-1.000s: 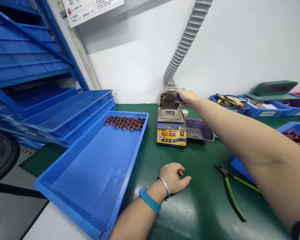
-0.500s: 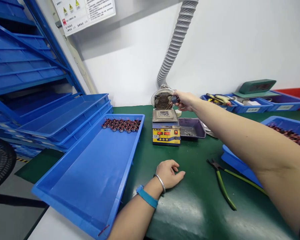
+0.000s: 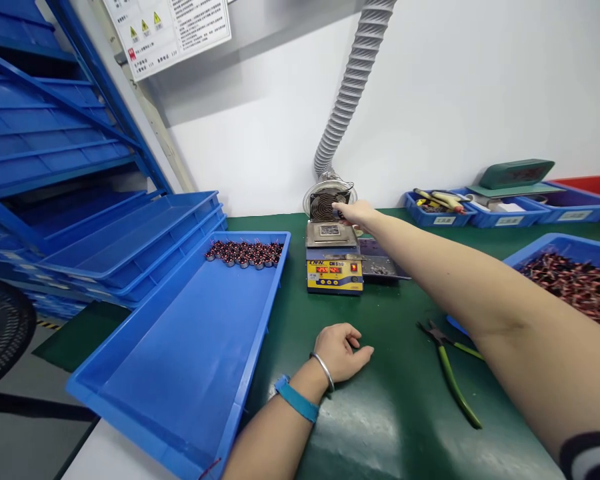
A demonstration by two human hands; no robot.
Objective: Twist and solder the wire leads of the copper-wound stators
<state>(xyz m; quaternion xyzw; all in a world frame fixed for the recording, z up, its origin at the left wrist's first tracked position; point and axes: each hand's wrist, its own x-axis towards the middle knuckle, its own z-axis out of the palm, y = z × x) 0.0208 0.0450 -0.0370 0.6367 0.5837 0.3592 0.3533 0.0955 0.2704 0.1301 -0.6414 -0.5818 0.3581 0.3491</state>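
Copper coils (image 3: 244, 253) line the far end of my long blue tray (image 3: 180, 373); more fill the bin (image 3: 575, 283) at three o'clock. My right hand (image 3: 359, 214) stretches toward twelve, over the square metal solder pot (image 3: 331, 235); whether its fingers pinch anything, I cannot tell. My left hand (image 3: 341, 352) rests loosely curled and empty on the green bench (image 3: 400, 413).
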